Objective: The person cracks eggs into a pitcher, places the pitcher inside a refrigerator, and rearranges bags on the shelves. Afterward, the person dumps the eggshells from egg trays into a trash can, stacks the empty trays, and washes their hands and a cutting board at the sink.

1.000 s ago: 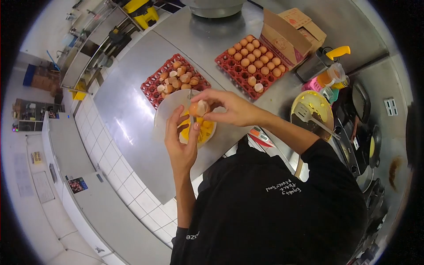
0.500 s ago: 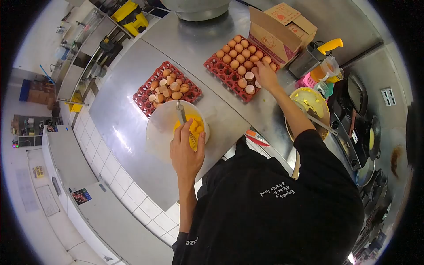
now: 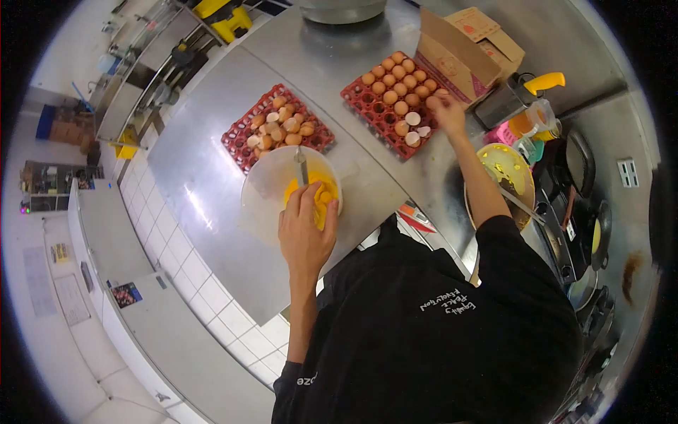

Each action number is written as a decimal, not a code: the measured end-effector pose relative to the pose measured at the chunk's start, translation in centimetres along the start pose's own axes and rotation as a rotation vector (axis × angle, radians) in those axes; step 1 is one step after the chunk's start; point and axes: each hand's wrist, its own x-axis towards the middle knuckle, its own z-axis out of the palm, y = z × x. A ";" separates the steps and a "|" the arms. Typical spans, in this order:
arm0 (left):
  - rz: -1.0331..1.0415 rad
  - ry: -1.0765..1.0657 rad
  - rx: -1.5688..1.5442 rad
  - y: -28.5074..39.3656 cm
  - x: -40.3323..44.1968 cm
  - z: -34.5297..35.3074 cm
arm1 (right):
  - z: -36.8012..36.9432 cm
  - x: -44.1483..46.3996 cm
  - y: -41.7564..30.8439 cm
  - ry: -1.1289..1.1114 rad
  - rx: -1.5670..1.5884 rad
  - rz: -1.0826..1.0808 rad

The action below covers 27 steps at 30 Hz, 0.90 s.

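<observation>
Picking out eggs (image 3: pixel 400 90), I'd judge: my right hand (image 3: pixel 448 113)'s a blur at their red tray (image 3: pixel 361 102), upper middle, grip impossible to tell. Left hand (image 3: pixel 305 225)'s over the bowl (image 3: pixel 261 185), fingers' closure unclear; next move wants a gentle pinch.

A translucent white bowl (image 3: pixel 258 177) sits on the tabletop (image 3: pixel 205 247) holding bright yellow egg mixture (image 3: pixel 321 194), pooled mostly toward its right side; a metal-handled utensil (image 3: pixel 301 166) stands tilted in it, handle toward the far rim. Just beyond the bowl lies a red plastic tray (image 3: pixel 236 138), set at an angle and heaped with broken brown eggshells (image 3: pixel 279 131), some showing white insides. Farther right, a second red tray (image 3: pixel 364 102) carries rows of whole brown eggs (image 3: pixel 399 74) in its cups; bare cups show nearer, beside cracked shells (image 3: pixel 412 139) at the near corner.
</observation>
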 end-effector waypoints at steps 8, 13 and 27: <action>0.039 0.044 -0.039 -0.5 -0.2 0.2 | -5.6 -7.1 -21.0 -0.654 0.741 0.046; -0.021 0.086 -0.206 -0.2 -0.1 -0.4 | -3.8 -13.6 -30.1 -0.429 0.485 -0.737; 0.071 0.217 -0.532 -2.5 0.3 -2.3 | -1.7 -13.0 -34.1 -1.051 0.483 -0.396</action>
